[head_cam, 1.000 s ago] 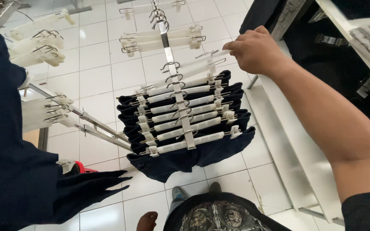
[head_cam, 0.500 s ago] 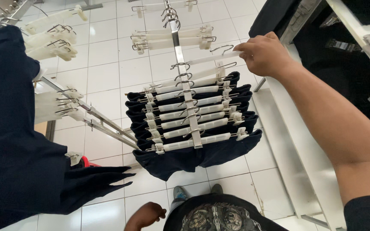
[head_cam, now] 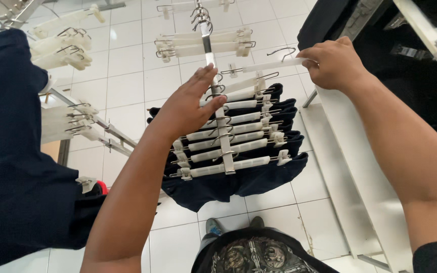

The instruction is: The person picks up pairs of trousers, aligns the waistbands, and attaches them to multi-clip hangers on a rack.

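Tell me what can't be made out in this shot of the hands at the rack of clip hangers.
- Head view: the rail under the left hand is covered by the palm.
- Head view: the right hand hides its fingers curled round the white hanger.
- Head view: the dark garments hang bunched; their type is unclear.
- Head view: the shelf at right is cut off and blurred.

Premises: a clothing shop. Evidence: a metal display rail (head_cam: 217,108) at frame centre carrying dark folded garments (head_cam: 228,184) on white plastic clip hangers (head_cam: 218,167); further empty white hangers (head_cam: 59,48) upper left; white tiled floor (head_cam: 127,76).
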